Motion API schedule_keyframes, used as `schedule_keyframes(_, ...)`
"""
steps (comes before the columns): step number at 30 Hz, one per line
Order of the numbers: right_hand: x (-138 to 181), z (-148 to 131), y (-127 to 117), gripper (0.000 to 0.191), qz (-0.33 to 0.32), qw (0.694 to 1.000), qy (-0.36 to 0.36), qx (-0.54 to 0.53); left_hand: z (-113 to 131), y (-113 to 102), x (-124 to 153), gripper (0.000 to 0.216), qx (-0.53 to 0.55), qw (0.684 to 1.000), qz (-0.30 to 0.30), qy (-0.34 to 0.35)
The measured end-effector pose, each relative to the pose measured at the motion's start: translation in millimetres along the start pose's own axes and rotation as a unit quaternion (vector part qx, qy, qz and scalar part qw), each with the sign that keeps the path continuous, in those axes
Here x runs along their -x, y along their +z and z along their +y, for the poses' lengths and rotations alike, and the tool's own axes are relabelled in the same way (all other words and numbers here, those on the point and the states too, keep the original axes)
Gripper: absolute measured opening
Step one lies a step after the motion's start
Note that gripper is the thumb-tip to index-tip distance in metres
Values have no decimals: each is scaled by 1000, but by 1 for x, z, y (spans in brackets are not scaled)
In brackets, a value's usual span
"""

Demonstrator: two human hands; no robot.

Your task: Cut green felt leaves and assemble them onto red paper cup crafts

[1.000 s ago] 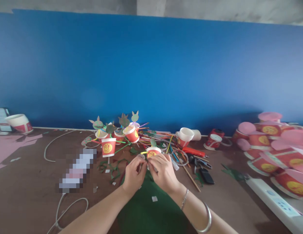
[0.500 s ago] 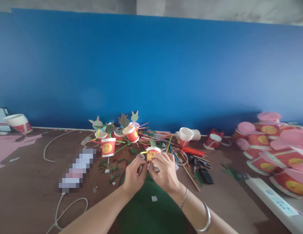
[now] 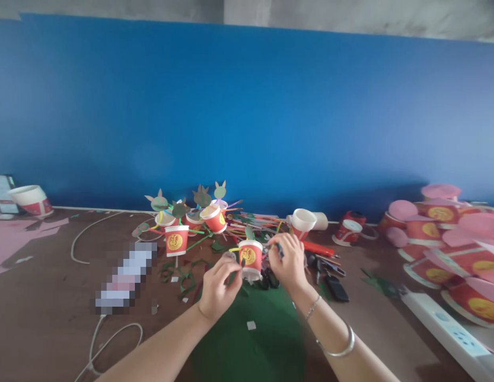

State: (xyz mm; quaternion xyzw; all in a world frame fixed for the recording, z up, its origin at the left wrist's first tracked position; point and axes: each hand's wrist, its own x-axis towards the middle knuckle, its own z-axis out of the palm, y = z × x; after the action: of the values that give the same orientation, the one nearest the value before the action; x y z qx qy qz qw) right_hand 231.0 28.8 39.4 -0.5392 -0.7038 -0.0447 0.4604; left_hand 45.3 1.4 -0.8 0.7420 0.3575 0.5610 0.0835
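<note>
A small red and white paper cup (image 3: pixel 252 255) with a yellow round emblem stands in front of me. A green paper piece (image 3: pixel 249 233) rises behind its rim, and a yellow strip (image 3: pixel 234 249) sticks out on its left. At the cup's left side, my left hand (image 3: pixel 219 286) pinches a small dark piece (image 3: pixel 243 262) between thumb and finger. My right hand (image 3: pixel 289 264) is apart from the cup, to its right, with curled fingers around a small dark bluish object too hidden to name. Black scissor handles (image 3: pixel 269 278) lie between the cup and this hand.
Green paper (image 3: pixel 250 353) covers the table nearest me. Decorated cups (image 3: pixel 177 241) with paper heads stand left of centre. Plain cups (image 3: pixel 303 220), a red-orange tool (image 3: pixel 318 248) and a black key fob (image 3: pixel 336 288) lie right. Pink-trimmed cups (image 3: pixel 430 231) and a power strip (image 3: pixel 443 318) occupy the far right.
My right hand has moved off the cup to the right and a little up, and now has a small dark object in its fingers. The cup's front is uncovered. My left hand stays nearly in place.
</note>
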Motion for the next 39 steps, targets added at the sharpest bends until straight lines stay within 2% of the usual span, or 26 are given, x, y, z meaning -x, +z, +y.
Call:
schedule_keyframes(2, 4, -14, 0, 18, -93, 990, 25, -99, 0, 0, -1, 13, -3, 1000, 6, 27)
schedule_keyframes(4, 7, -27, 1, 31, -180, 963, 87, -183, 0, 0, -1, 14, -8, 999, 11, 38)
schedule_keyframes(7, 10, -37, 3, 30, -248, 923, 137, -261, -1, 1, 0, 13, -9, 999, 5, 36)
schedule_keyframes(9, 10, -39, 4, 26, -249, 912, 152, -290, 0, 2, 0, 10, 3, 1000, 2, 8)
schedule_keyframes(11, 9, -39, 4, 25, -235, 911, 161, -299, 1, 1, -1, 5, 33, 998, 11, -58)
schedule_keyframes(14, 10, -37, 5, 23, -211, 925, 144, -282, 2, 0, -4, 9, 110, 982, 24, -152)
schedule_keyframes(16, 12, -37, 6, 22, -200, 938, 110, -262, 2, -1, -6, 15, 152, 971, 19, -181)
schedule_keyframes(20, 15, -40, 6, 19, -200, 951, 51, -230, 3, 1, -8, 17, 190, 958, 18, -215)
schedule_keyframes(23, 15, -40, 6, 22, -209, 956, 37, -204, 3, 1, -7, 19, 198, 955, 17, -219)
schedule_keyframes(25, 13, -35, 7, 25, -177, 968, 49, -171, 2, 2, -6, 19, 189, 958, 25, -217)
schedule_keyframes(27, 10, -25, 7, 25, -115, 983, 79, -122, -1, 2, -6, 18, 172, 960, 50, -216)
schedule_keyframes(29, 7, -12, 8, 21, -83, 989, 108, -52, -5, 3, -5, 17, 156, 958, 80, -227)
schedule_keyframes(33, 7, 8, 12, 25, -161, 973, 147, 74, -13, 5, -4, 19, 146, 947, 102, -269)
schedule_keyframes(39, 12, 0, 19, 52, -255, 944, 197, 67, -15, 7, -3, 22, 175, 934, 85, -301)
